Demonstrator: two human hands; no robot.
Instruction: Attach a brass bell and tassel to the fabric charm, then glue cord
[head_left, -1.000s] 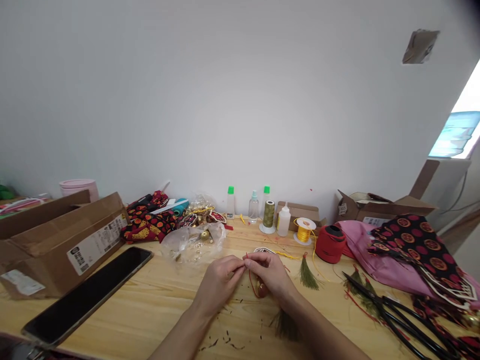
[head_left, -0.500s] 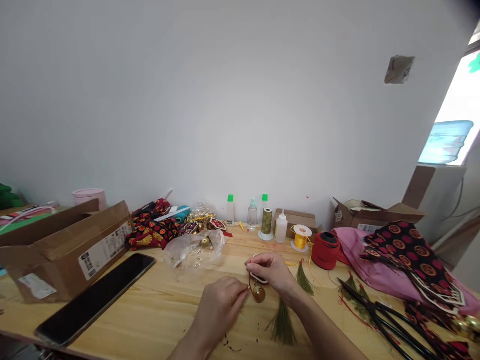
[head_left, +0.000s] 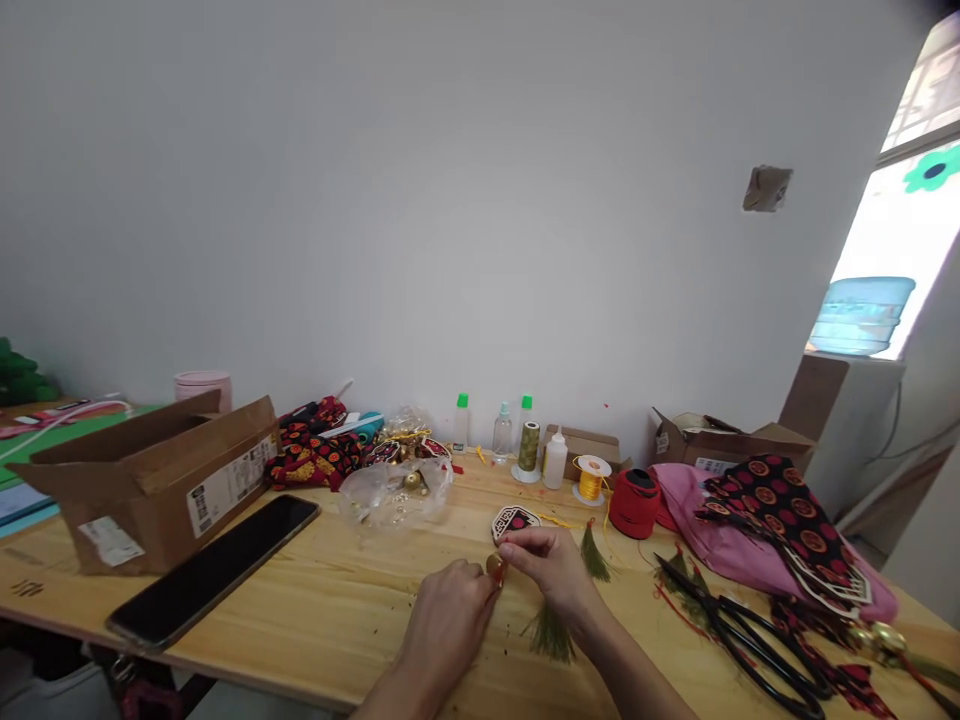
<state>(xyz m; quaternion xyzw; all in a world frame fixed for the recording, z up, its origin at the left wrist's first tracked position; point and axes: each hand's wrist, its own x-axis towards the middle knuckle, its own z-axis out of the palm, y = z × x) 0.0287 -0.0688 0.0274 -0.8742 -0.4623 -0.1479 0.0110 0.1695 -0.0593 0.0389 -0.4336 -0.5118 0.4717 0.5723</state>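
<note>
My left hand (head_left: pixel 452 612) is closed, its thumb and forefinger pinching a short red cord (head_left: pixel 500 577) close above the table. My right hand (head_left: pixel 553 568) pinches the same cord from the other side, its fingertips beside a small round gold bell (head_left: pixel 493 564). The bell sits between the two hands, partly covered by fingers. Just beyond my right fingers lies a flat ornament (head_left: pixel 512 520) with a pale cut-out border and dark centre. A green tassel (head_left: pixel 551 636) lies under my right wrist, and a second tassel (head_left: pixel 595 553) rests farther right.
Black scissors (head_left: pixel 739 630) lie open at right, near pink cloth (head_left: pixel 679 515) and a red thread spool (head_left: pixel 634 503). Glue bottle (head_left: pixel 555 460), yellow cord spool (head_left: pixel 592 480) and plastic bag (head_left: pixel 394 495) stand behind. At left are a phone (head_left: pixel 217 570) and cardboard box (head_left: pixel 172 490).
The bell has moved up and left, close against my fingers. My right hand has come lower, away from the ornament, which now shows more fully. The whole view has shifted slightly.
</note>
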